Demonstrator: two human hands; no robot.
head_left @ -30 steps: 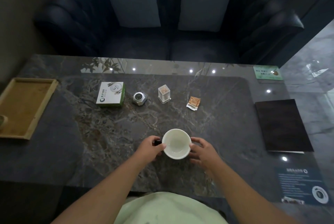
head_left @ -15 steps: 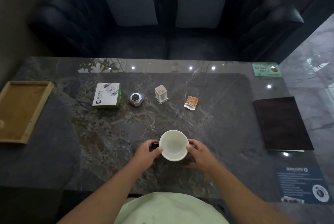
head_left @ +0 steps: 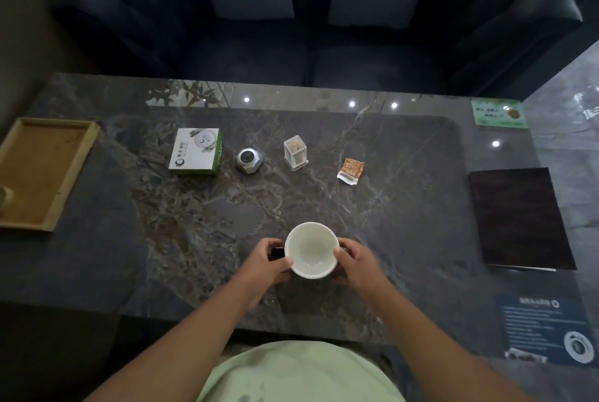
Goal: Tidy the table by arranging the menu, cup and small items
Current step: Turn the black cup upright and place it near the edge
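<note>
A white cup [head_left: 311, 247] with a dark outside sits near the front middle of the dark marble table [head_left: 405, 207]. My left hand [head_left: 269, 260] grips its left side and my right hand [head_left: 355, 260] its right side. Farther back stands a row of small items: a white and green box [head_left: 196, 150], a silver round gadget [head_left: 248, 159], a clear toothpick holder [head_left: 294, 152] and an orange sachet [head_left: 350, 171]. The dark menu [head_left: 518, 217] lies flat at the right.
A wooden tray [head_left: 42, 168] lies at the table's left edge with a small object at its near left. A green card [head_left: 497, 113] is at the far right corner and a blue card [head_left: 547, 327] at the near right. A dark sofa with two cushions stands behind.
Both hands stay on the cup, which has hardly moved on the table. The view has shifted slightly as my head moved.
</note>
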